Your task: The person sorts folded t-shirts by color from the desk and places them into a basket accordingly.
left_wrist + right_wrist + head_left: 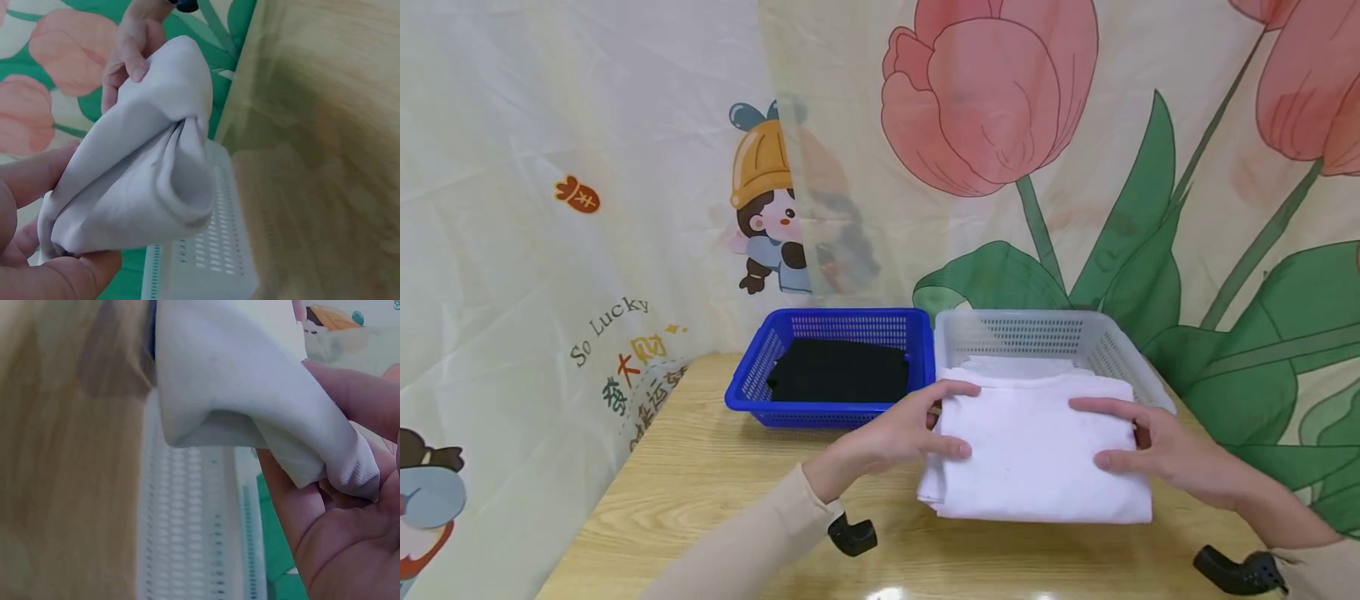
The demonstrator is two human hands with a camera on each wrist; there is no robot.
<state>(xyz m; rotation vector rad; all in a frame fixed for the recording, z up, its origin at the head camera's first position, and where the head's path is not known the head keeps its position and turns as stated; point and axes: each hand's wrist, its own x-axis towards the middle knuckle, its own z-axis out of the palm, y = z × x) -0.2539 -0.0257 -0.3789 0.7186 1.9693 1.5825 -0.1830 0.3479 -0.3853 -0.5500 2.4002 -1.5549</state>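
Observation:
Between both hands hangs a folded white garment [1037,450], held up in front of the white basket. My left hand [917,425] grips its left edge, thumb on the near face and other fingers partly behind. The opposite edge is gripped by my right hand [1157,446] in the same way. In the left wrist view the folded layers of the garment [137,169] open into a loop at the side. From the right wrist, the garment's end [350,462] shows pinched between thumb and fingers. More white cloth [1018,364] lies behind it in the basket.
A white perforated basket [1120,350] stands at the back right of the wooden table [700,500]. Right beside it on the left is a blue basket [745,392] holding folded black cloth [842,371]. A printed curtain [647,125] hangs close behind both.

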